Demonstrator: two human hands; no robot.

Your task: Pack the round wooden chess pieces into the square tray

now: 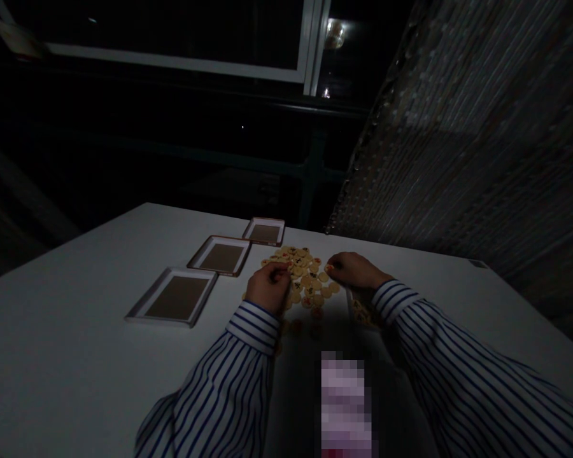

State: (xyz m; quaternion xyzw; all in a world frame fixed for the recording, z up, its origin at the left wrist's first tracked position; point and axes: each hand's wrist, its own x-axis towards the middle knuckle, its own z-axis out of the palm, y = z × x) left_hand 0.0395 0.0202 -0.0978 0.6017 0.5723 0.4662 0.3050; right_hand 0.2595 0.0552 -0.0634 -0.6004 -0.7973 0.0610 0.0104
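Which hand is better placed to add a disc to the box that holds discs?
Right, most likely: the right hand is at the pile's right edge, close to that box. The left hand is across the disc pile.

On the desk (95, 254), the way is open left of the near tray (173, 298) and along the right side beyond the right sleeve (458, 343). Three trays in a slanting row block the left of the discs (310, 280); a box (361, 310) stands on their right.
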